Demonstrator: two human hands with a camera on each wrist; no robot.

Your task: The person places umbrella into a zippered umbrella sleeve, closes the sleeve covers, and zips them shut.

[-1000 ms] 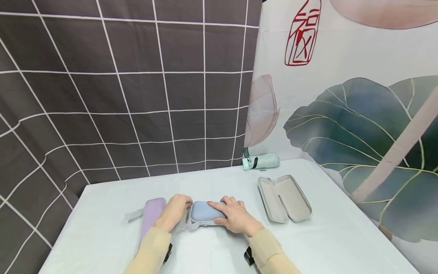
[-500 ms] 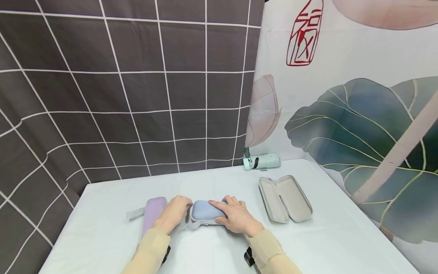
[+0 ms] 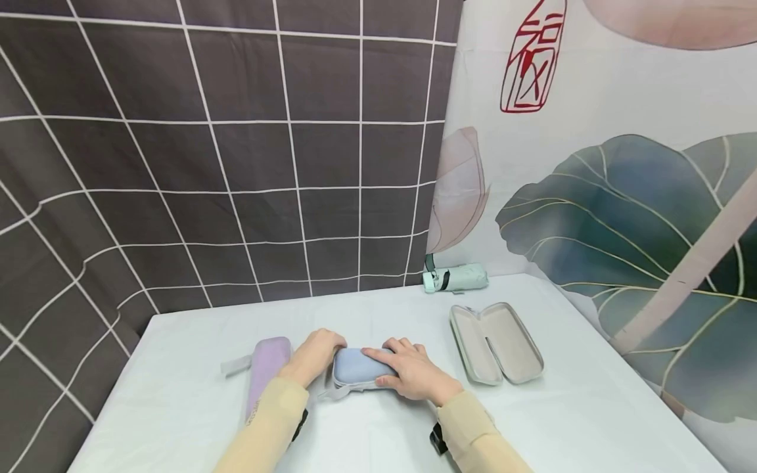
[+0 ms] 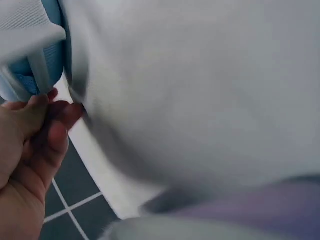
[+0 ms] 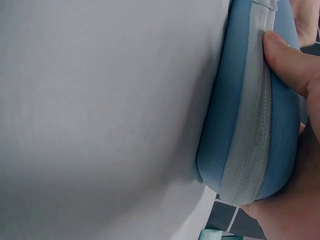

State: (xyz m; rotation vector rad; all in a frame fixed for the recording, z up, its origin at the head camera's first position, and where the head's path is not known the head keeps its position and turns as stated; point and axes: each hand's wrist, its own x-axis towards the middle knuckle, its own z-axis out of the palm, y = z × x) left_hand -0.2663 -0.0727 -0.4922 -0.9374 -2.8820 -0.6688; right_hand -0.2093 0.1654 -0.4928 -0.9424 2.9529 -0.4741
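A small blue zip case point(image 3: 357, 366) with a grey zipper band lies on the white table between both hands. My left hand point(image 3: 318, 355) is at its far left corner. In the left wrist view that hand's thumb and fingertips pinch at the zipper edge by a pale strap point(image 4: 40, 70); the zipper pull itself is hidden by the fingers. My right hand point(image 3: 414, 369) holds the right end of the case, forefinger across the top. In the right wrist view its thumb presses against the zipper band point(image 5: 247, 125), and the visible zipper stretch is closed.
A purple case point(image 3: 272, 364) with a grey loop lies beside the left forearm. To the right, a pale case point(image 3: 497, 345) lies unfolded with its light lining up. A mint-green folded umbrella point(image 3: 458, 278) rests at the back edge, near the hanging cloths.
My left hand has moved rightward and slightly away along the far left corner of the blue case. The right hand keeps its hold, and the head view has shifted slightly.
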